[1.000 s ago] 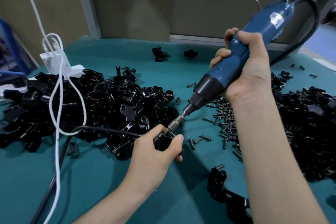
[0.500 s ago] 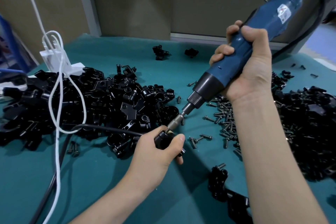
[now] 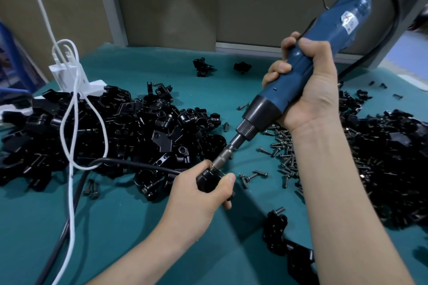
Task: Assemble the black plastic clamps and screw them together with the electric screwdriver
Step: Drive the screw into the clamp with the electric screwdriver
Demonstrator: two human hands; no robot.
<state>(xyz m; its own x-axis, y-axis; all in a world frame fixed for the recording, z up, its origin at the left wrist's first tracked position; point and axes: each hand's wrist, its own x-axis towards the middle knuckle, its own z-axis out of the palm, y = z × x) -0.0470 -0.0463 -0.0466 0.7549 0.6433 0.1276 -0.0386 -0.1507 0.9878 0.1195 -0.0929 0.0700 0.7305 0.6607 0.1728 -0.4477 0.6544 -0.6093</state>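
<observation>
gripping the clamp: the left hand (image 3: 196,194) curls its thumb and fingers round a small black clamp (image 3: 208,181), held low over the table (image 3: 139,227) at the near edge of the left pile.
gripping the tool: the right hand (image 3: 308,90) is wrapped tight round the blue body of the electric screwdriver (image 3: 335,25), which slants down and to the left.
tip: the metal tip (image 3: 222,157) sits on top of the clamp, between the left thumb and forefinger; the screw under it is hidden.
screws: loose screws (image 3: 284,146) lie scattered on the table just right of the clamp, below the tool.
left pile: a heap of black parts (image 3: 129,136) lies beyond the left hand.
right pile: a second black heap (image 3: 382,157) lies right of the right forearm.
near parts: a few joined black pieces (image 3: 275,227) lie close to the right forearm, one with a screw standing up.
black cord: a black cord (image 3: 129,163) crosses the left pile and passes behind the left hand.
white cable: a white cable (image 3: 71,146) loops over the left pile from a white charger (image 3: 67,76).
</observation>
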